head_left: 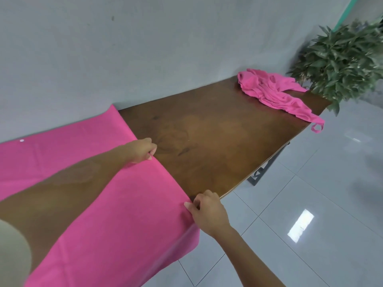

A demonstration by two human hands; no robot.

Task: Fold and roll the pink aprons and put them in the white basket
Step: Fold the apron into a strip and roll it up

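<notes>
Starting the fold, I judge: left grip and right grip pinch the apron edge; next, carry it toward 9 o'clock.

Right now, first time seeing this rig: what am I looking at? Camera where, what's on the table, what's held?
No machine: a person works bare-handed. The one picture comes from a wide-angle camera on their head, looking down. A wooden table stands by a grey wall. One pink apron lies spread over its near end; the left hand and right hand each pinch its edge. A second, crumpled apron lies at the far end beside a green plant. No white basket is in view.
</notes>
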